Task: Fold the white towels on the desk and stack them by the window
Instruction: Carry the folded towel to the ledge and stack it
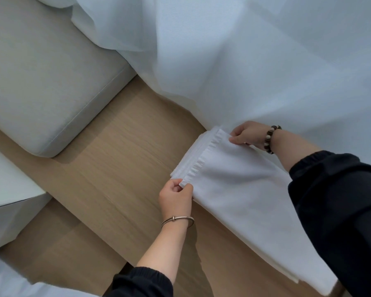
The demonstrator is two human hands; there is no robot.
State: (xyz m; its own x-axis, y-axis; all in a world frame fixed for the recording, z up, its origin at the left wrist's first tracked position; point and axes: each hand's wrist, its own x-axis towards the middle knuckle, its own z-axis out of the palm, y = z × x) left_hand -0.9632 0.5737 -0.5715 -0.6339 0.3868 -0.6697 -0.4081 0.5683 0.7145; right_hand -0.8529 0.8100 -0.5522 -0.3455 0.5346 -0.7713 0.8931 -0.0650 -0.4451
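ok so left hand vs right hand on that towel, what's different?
The left hand pinches the near corner of the white towel; the right hand pinches the far corner, beside the curtain. The left wrist wears a thin metal bangle; the right wrist wears a beaded bracelet. Shared: both hands grip the same frilled edge.

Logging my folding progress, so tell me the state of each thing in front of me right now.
top towel, folded, held at both corners over the stack
towel stack, folded, lying beside the curtain
left hand, pinching the towel's near corner
right hand, pinching its far corner
curtain, drawn, hem draping by the stack
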